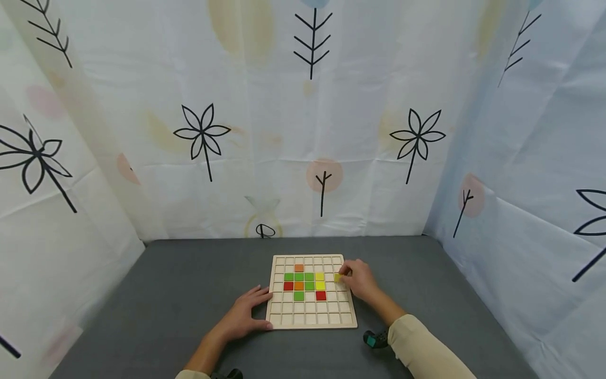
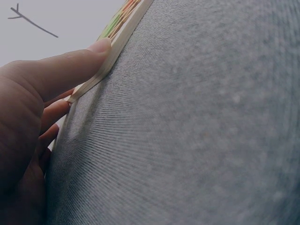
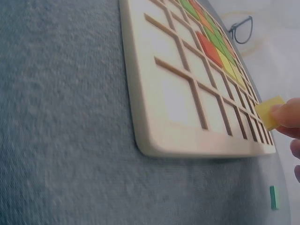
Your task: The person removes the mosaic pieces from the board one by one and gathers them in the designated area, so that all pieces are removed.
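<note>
A pale wooden grid board [image 1: 284, 319] lies on the grey table, with green, red, orange and yellow square tiles in its middle cells. Over its right-hand columns, my right hand [image 1: 361, 281] pinches a yellow square tile [image 3: 268, 111] between thumb and fingers, tilted, close above the cells. At the opposite side, my left hand [image 1: 242, 315] rests its fairly straight fingers against the board's left edge. Its thumb [image 2: 77, 65] lies against the edge by the near left corner.
A small green tile [image 3: 274, 197] lies on the table beside the board in the right wrist view. Dark grey cloth covers the table [image 1: 199, 273]. White printed curtains [image 1: 265, 116] stand behind it and at both sides. A dark device [image 1: 375, 339] sits at the right wrist.
</note>
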Available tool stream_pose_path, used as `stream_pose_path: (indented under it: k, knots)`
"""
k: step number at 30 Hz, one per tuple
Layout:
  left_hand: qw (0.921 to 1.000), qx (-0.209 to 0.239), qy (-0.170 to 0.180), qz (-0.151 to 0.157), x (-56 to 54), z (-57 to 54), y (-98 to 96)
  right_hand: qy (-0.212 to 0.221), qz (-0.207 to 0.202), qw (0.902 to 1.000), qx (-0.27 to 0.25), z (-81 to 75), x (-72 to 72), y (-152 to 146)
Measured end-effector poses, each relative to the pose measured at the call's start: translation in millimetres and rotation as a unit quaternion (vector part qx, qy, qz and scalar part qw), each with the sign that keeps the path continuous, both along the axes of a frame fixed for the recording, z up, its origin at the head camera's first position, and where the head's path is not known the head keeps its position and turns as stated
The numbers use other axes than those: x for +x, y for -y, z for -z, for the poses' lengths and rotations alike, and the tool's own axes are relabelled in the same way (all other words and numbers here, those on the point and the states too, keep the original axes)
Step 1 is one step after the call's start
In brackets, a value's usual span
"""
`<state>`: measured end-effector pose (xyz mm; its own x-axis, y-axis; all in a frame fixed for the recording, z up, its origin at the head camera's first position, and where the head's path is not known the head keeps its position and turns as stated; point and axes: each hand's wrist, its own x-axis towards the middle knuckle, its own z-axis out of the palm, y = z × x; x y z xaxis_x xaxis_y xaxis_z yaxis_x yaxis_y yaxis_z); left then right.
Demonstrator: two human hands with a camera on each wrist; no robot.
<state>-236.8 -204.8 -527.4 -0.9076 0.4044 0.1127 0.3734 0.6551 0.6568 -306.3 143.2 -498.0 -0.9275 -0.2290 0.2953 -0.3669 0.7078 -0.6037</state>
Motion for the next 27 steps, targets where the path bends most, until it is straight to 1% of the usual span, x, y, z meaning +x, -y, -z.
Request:
stream_pose_path:
  k: [6, 8, 13, 15, 19, 27]
  knots:
    - [0.9999, -0.002, 0.01, -0.001, -1.5, 0.8, 1.1, -0.02, 0.021, 0.9995, 0.011, -1.5, 0.4, -8.3]
    - [1.0, -0.003, 0.008, 0.0, -1.5, 0.8, 1.1, -0.029, 0.029, 0.999, 0.017, -1.4, 0.4, -11.2]
    - [1.0, -0.006, 0.002, 0.001, -0.5, 0.1, 1.6, -0.073, 0.043, 0.9962, 0.019, 1.2, -1.6, -18.7]
    - [1.0, -0.004, 0.0, 0.001, 0.3, -0.6, 2.2, -0.084, 0.048, 0.9952, 0.014, 2.2, -1.8, -21.3]
    - [1.0, 0.0, -0.004, 0.003, 1.3, -1.5, 2.9, -0.081, 0.065, 0.9945, -0.002, 5.5, -2.0, -26.9]
    - [0.9999, -0.003, 0.011, -0.005, -1.9, 0.6, 1.4, -0.076, 0.132, 0.9884, -0.004, 13.0, -5.4, -44.5]
